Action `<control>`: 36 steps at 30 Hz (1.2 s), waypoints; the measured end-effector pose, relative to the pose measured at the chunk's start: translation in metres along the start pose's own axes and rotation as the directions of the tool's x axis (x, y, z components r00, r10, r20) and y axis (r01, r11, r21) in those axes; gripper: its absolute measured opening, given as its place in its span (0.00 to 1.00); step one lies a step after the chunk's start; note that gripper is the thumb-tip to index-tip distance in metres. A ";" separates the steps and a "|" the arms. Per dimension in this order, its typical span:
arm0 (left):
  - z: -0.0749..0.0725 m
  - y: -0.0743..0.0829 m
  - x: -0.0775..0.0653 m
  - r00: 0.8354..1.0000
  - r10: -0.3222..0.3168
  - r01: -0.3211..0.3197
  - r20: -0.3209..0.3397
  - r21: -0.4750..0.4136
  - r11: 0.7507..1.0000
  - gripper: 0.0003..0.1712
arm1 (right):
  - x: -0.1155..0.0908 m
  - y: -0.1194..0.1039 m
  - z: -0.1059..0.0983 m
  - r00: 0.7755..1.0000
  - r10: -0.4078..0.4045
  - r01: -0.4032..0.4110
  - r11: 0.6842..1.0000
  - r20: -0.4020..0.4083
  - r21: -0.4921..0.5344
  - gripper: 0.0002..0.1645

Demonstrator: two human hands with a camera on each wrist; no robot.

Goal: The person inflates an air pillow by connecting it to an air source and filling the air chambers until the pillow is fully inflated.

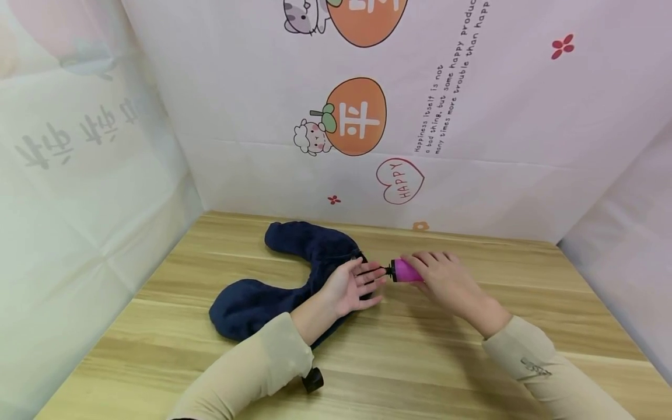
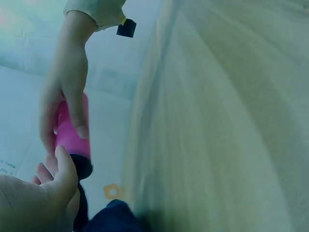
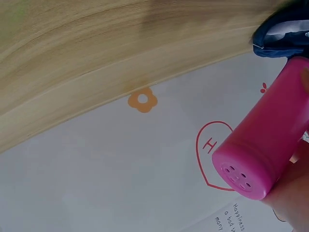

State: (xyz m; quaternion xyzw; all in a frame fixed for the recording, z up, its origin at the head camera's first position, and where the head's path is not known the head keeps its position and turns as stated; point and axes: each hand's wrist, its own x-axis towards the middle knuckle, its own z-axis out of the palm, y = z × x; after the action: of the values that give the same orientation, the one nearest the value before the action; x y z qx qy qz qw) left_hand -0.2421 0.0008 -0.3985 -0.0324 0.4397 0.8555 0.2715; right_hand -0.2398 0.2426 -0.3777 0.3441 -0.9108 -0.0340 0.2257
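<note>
A navy U-shaped neck pillow (image 1: 252,309) lies on the table with its curve to the right. My right hand (image 1: 446,283) grips a pink hand pump (image 3: 265,135), its fingers wrapped round the barrel. Small holes show in the pump's near end in the right wrist view. The pump's black collar and narrow tip (image 1: 389,271) point left at the pillow's curved side. Palm up, my left hand (image 1: 349,289) reaches over that side with its fingers spread straight beside the tip. Those fingers partly hide where tip and pillow come together.
The wooden table (image 1: 157,344) runs back to a white printed sheet (image 1: 252,146) hung as a wall, with more sheeting at left and right. A small black piece (image 1: 313,380) shows beside the left sleeve.
</note>
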 end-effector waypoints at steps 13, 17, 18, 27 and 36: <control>0.000 -0.018 -0.002 0.989 -0.042 0.043 -0.144 0.004 0.999 0.31 | 0.001 -0.004 -0.003 1.000 0.011 -0.011 1.000 -0.010 -0.007 0.33; 0.000 -0.020 -0.001 0.991 -0.030 0.026 -0.131 -0.034 0.999 0.39 | 0.000 -0.006 -0.006 1.000 0.024 -0.024 1.000 0.002 -0.005 0.33; 0.001 -0.021 0.000 0.991 -0.011 0.003 -0.134 -0.060 0.998 0.39 | 0.000 -0.006 -0.007 1.000 0.024 -0.024 1.000 0.000 -0.004 0.33; 0.013 -0.028 0.015 0.962 0.091 -0.178 -0.257 -0.340 0.923 0.30 | -0.006 -0.008 -0.008 0.998 0.010 -0.008 1.000 -0.070 0.025 0.33; 0.022 -0.022 0.035 0.944 0.133 -0.284 -0.301 -0.542 0.791 0.20 | -0.004 -0.012 -0.009 0.996 0.050 -0.047 0.998 -0.069 0.041 0.32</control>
State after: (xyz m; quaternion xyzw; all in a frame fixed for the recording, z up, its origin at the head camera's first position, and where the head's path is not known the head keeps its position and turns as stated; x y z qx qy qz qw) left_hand -0.2571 0.0434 -0.4115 -0.1705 0.1903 0.9621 0.0950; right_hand -0.2262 0.2371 -0.3737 0.3272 -0.9109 0.0016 0.2515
